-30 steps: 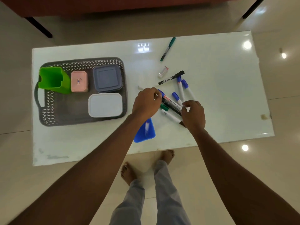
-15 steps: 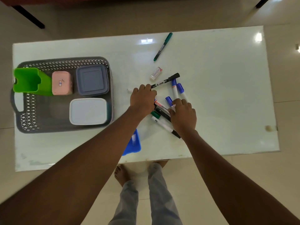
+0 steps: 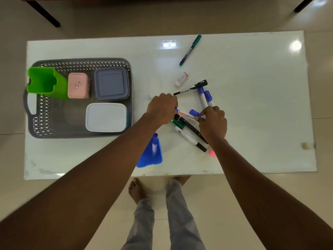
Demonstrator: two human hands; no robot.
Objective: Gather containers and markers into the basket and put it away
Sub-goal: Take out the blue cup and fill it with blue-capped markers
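A grey perforated basket (image 3: 79,63) sits on the left of the white table (image 3: 252,98). It holds a green cup (image 3: 45,82), a pink box (image 3: 78,85), a grey-blue lidded container (image 3: 111,83) and a white lidded container (image 3: 106,117). A pile of markers (image 3: 189,127) lies mid-table. My left hand (image 3: 162,108) and my right hand (image 3: 212,121) both close fingers on a white-board marker (image 3: 185,114) in the pile. Two blue-capped markers (image 3: 205,98) and a black marker (image 3: 191,88) lie just beyond. A green pen (image 3: 190,50) lies farther back.
A blue tray-like container (image 3: 150,156) with a marker in it sits at the near table edge, partly under my left arm. A small eraser (image 3: 182,79) lies near the black marker. A pink highlighter (image 3: 212,153) shows beside my right wrist. My feet stand below the table edge.
Both hands have closed in on the marker pile, the right hand moving left onto the white-board marker. The camera view has shifted slightly.
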